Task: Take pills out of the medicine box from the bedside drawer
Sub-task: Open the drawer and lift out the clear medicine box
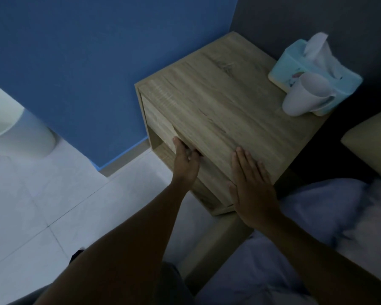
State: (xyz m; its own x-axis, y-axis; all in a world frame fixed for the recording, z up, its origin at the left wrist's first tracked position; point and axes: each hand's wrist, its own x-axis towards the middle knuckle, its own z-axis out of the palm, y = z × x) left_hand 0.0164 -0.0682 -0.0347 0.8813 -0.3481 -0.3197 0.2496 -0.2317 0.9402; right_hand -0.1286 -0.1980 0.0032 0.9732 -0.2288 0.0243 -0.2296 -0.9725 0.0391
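A wooden bedside cabinet point(224, 106) stands against the blue wall. Its drawer front point(156, 119) faces left and looks closed or barely out. My left hand point(185, 161) has its fingers curled under the top edge of the drawer front, gripping it. Flat on the near corner of the cabinet top rests my right hand point(251, 186), fingers apart and holding nothing. The medicine box and pills are hidden from sight.
A light blue tissue box point(295, 71) and a white cup point(301, 95) lying on its side sit at the far right corner of the cabinet top. The bed with bluish bedding point(330, 216) is at right, a pillow point(372, 142) beyond it. White tiled floor point(42, 205) lies at left.
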